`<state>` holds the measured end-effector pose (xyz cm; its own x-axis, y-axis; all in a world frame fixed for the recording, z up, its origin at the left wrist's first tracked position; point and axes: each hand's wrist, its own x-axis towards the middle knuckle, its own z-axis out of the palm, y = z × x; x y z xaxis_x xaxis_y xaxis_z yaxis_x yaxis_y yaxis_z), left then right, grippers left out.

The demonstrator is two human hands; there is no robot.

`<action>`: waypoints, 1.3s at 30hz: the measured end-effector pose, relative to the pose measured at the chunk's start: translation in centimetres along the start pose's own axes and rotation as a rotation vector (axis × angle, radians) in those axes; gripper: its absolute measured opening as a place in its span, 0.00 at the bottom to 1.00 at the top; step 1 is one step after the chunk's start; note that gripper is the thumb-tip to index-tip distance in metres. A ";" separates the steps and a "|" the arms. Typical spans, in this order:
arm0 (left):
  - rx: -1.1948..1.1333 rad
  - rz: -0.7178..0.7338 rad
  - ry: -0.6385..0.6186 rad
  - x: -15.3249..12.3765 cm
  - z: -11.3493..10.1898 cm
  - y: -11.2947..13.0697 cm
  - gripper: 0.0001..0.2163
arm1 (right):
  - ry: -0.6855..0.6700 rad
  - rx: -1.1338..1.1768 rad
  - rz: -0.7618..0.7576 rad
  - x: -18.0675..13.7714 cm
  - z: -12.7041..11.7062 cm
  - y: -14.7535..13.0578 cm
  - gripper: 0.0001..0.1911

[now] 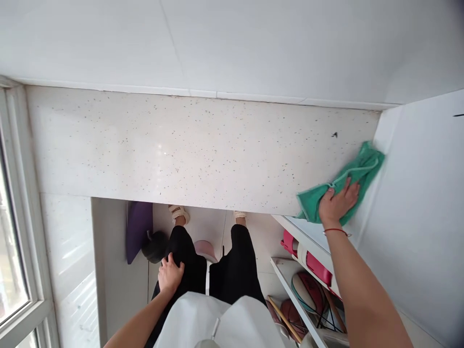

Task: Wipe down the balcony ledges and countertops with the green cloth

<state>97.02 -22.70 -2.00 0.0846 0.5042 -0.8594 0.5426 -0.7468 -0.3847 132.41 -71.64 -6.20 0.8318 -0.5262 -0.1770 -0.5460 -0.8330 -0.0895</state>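
Note:
At the right end of the speckled white countertop [217, 154], a folded green cleaning cloth [366, 162] lies against the side wall. My right hand [339, 203] presses down on this cloth, its fingers bent over the fabric and the thumb by a fold. Part of the cloth hangs past the counter's front edge. My left hand [170, 274] rests on the black trousers at my left knee, fingers apart and holding nothing. A small dark mark [334, 135] shows on the counter behind the cloth.
A white wall [232, 48] backs the counter, and a window [14, 217] is at the left. Below right, a shelf rack [290, 280] holds a ball [308, 290] and red items. A purple panel [139, 229] and a black round object [155, 246] stand under the counter.

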 end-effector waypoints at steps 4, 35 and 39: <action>-0.093 -0.002 -0.042 0.3 -1.2 -1.3 0.29 | -0.063 -0.044 -0.103 -11.0 3.1 -11.5 0.44; -0.444 0.088 -0.269 8.0 -8.0 -11.6 0.32 | 0.109 0.025 -0.434 -17.7 11.1 -50.1 0.48; -0.504 0.068 -0.293 7.8 -7.7 -11.7 0.32 | -0.144 -0.026 -1.037 -29.0 13.3 -66.9 0.44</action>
<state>97.76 -6.72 -1.66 -0.0624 0.2680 -0.9614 0.8806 -0.4386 -0.1794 143.48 1.62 -8.12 0.8703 0.4722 -0.1401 0.4320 -0.8684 -0.2433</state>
